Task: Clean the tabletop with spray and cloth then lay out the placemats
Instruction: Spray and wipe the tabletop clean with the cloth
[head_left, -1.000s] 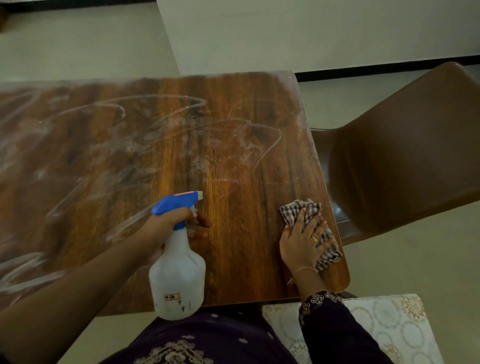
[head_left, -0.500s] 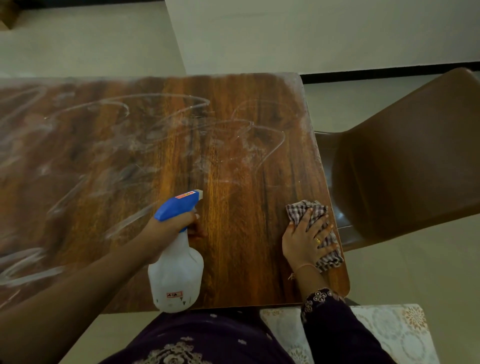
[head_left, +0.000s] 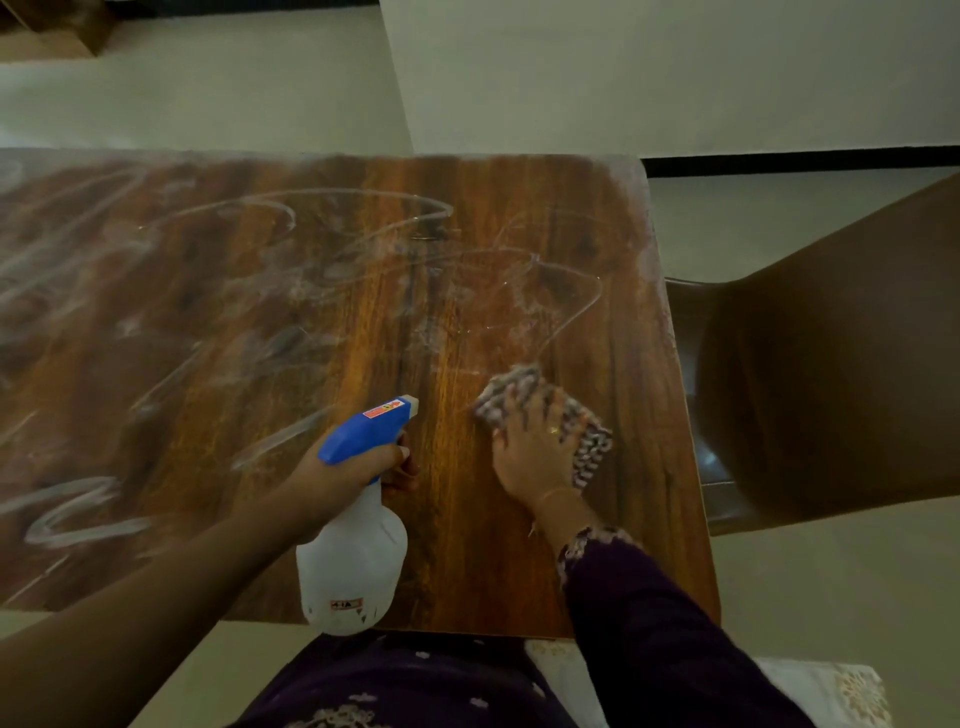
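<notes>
A wooden tabletop (head_left: 467, 249) is streaked with whitish wet smears, mostly on its left and middle. My left hand (head_left: 348, 470) grips the neck of a white spray bottle (head_left: 353, 566) with a blue trigger head, held over the near edge, nozzle pointing away from me. My right hand (head_left: 530, 447) presses flat on a checked cloth (head_left: 587, 441) lying on the table right of the bottle, fingers spread over it. A pale patterned placemat (head_left: 831, 696) shows at the bottom right, below the table edge, partly hidden by my sleeve.
A brown chair (head_left: 831, 395) stands close against the table's right edge. Pale floor runs beyond the far edge, with a white wall at the back. A wooden object (head_left: 52, 26) sits at the top left corner.
My right hand has slid the cloth from the near right corner leftward and away from me, toward the bottle. The left hand with the bottle has stayed roughly in place.
</notes>
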